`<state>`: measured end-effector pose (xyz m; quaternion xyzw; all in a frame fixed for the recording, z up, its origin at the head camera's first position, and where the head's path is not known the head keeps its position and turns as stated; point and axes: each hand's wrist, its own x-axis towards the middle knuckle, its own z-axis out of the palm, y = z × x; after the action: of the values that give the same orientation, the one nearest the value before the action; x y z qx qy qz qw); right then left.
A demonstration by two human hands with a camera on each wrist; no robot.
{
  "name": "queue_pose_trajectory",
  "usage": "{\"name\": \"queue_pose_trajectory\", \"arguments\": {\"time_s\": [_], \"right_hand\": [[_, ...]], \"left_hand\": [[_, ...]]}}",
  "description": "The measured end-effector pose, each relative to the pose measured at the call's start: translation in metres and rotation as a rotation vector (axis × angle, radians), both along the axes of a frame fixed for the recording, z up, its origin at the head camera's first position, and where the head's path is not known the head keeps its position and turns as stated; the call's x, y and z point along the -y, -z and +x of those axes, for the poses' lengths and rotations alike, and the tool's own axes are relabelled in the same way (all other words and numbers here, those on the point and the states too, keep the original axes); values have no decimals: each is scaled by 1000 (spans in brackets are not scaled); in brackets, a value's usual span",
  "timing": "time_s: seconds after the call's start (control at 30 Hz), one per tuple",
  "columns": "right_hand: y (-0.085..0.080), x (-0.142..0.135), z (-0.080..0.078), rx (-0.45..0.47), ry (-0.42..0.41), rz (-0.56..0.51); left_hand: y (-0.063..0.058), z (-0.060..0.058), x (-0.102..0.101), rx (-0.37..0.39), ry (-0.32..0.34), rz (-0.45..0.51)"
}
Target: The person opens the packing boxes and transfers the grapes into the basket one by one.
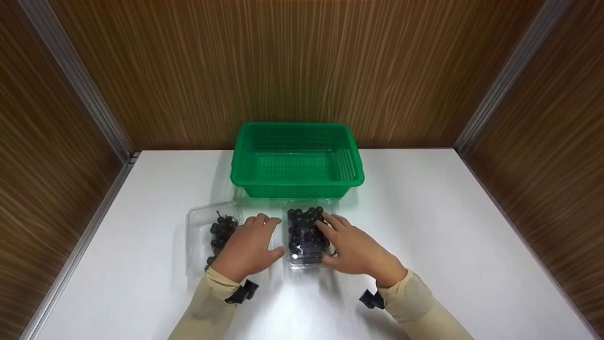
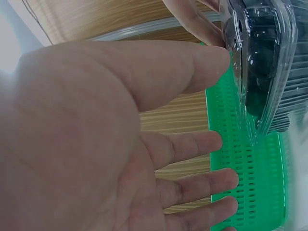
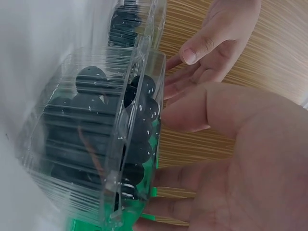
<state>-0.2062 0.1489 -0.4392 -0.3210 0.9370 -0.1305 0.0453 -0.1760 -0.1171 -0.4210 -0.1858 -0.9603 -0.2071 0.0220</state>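
A clear plastic punnet of dark grapes stands on the white table in front of me, its transparent lid over the fruit. My right hand is at the punnet's right side, fingertips and thumb resting on the lid. To the left of that punnet my left hand hovers with its fingers spread and nothing in them. In the left wrist view its thumb reaches toward the punnet's side. A second clear container with a bunch of dark grapes lies partly hidden under the left hand.
A green perforated basket sits behind the punnets, near the back wall. Wood-patterned panels enclose the white table at the back and both sides.
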Motion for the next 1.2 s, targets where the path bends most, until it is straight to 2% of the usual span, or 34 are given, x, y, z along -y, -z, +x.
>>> {"name": "queue_pose_trajectory", "arguments": {"time_s": [0.27, 0.77, 0.87, 0.97, 1.1, 1.2], "right_hand": [[4, 3, -1, 51, -16, -26], [10, 4, -8, 56, -93, -71], [7, 2, -8, 30, -54, -89], [5, 0, -7, 31, 23, -84], [3, 0, -5, 120, 132, -60], [4, 1, -5, 168, 168, -66]], "left_hand": [[-1, 0, -1, 28, -6, -6], [0, -1, -8, 99, 22, 0], [2, -2, -9, 110, 23, 34], [5, -3, -11, 123, 28, 61], [9, -3, -13, 127, 54, 55], [10, -3, -14, 122, 86, 27]]}}
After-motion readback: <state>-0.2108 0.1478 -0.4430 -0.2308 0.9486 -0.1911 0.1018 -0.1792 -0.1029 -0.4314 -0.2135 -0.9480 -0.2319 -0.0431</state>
